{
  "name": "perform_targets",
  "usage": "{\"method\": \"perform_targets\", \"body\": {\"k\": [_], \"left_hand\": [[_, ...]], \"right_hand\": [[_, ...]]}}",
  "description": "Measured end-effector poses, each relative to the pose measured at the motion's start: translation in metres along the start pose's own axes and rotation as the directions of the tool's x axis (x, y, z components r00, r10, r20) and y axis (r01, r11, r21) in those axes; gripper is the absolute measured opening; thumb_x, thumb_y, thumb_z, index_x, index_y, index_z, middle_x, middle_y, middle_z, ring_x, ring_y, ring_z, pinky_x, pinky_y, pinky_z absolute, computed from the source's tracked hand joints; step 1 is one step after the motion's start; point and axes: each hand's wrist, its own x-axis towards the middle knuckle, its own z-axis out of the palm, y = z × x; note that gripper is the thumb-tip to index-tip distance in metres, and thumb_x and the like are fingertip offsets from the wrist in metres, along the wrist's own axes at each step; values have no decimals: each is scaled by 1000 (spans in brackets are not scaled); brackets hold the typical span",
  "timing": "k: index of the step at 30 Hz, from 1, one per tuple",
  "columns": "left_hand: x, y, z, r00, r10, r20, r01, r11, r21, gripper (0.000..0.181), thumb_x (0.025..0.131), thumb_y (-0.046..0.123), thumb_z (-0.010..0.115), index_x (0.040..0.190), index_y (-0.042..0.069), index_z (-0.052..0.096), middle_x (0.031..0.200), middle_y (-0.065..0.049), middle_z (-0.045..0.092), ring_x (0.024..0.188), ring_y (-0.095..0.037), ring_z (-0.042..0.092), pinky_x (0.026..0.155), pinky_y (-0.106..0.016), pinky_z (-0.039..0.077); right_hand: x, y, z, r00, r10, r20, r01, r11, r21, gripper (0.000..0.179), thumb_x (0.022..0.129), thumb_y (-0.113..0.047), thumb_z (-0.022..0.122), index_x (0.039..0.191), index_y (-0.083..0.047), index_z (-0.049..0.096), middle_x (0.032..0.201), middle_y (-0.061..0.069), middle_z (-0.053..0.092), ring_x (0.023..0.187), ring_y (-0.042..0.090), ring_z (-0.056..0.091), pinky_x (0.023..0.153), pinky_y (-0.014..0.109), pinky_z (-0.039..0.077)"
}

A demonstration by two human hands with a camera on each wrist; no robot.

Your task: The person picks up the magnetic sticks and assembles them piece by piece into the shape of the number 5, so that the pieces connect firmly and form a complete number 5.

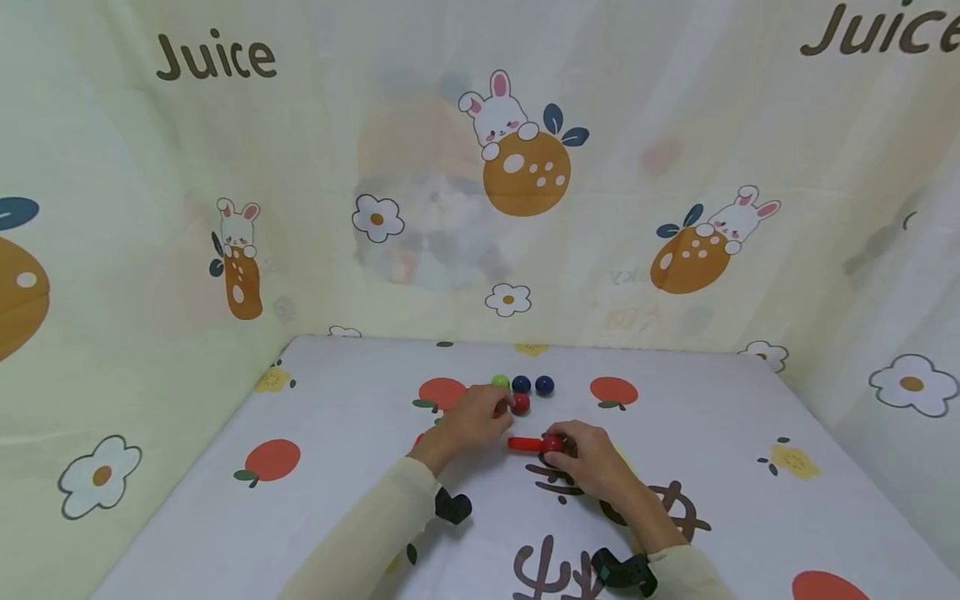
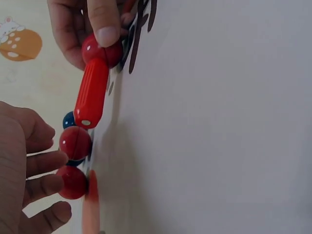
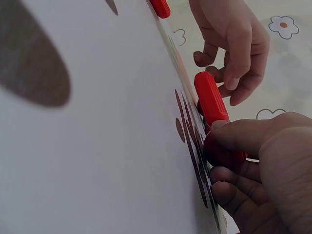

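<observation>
My right hand [image 1: 596,458] pinches a glossy red ball [image 2: 97,48] between thumb and fingers. A short red ridged rod [image 2: 91,92] sticks out from that ball, towards the left hand. My left hand [image 1: 472,419] hovers low at two more red balls, its fingers loosely bent. One red ball [image 2: 75,143] is beside the fingertips in the left wrist view; the other red ball [image 2: 72,182] lies partly behind them. Whether the fingers touch these balls I cannot tell.
Behind the hands sit a green ball [image 1: 500,381] and two dark blue balls, one blue ball [image 1: 544,386] at the right end. Another red rod [image 3: 160,7] lies near the left wrist. The white tablecloth [image 1: 360,375] bears printed fruit; a patterned curtain [image 1: 315,167] stands behind.
</observation>
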Motion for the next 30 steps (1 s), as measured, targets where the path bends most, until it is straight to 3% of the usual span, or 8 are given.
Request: {"method": "perform_targets", "body": {"k": [3,11,17,24,30], "left_hand": [[5,-3,-2,999,28,-23,-26,998,59,20,97,20,67,116,14,69,89,4,60,87,-14,57,72,-25,50],[20,-5,-8,998,52,-30,-45,974,222,33,95,25,71,126,16,66,106,3,60,101,-13,52,83,-26,53],[26,-4,-11,998,63,-20,-52,937,345,41,94,30,71,133,20,63,123,2,59,115,-16,46,91,-31,53],[30,-1,-13,998,68,-19,-55,919,391,47,95,33,68,141,23,60,134,1,59,119,-18,44,100,-35,47],[33,-2,-10,996,88,-1,-80,911,404,46,96,35,66,141,25,61,132,1,60,112,-18,43,94,-33,44]], "right_hand": [[-1,-1,1,1000,7,6,-7,1000,8,33,88,-15,80,119,-14,70,92,-3,61,84,15,53,70,27,49],[-1,0,0,1000,13,-2,-13,1000,-4,34,88,-15,80,121,-14,70,92,-3,61,84,15,53,69,27,49],[-1,1,-2,1000,22,2,-22,1000,6,35,88,-14,80,121,-14,69,92,-3,61,84,15,53,69,27,49],[1,1,-2,1000,26,8,-26,1000,13,33,89,-15,79,121,-15,69,92,-3,61,85,15,53,70,28,49],[0,1,0,999,33,11,-33,999,26,34,89,-16,79,121,-15,69,93,-3,61,86,16,53,71,29,49]]}}
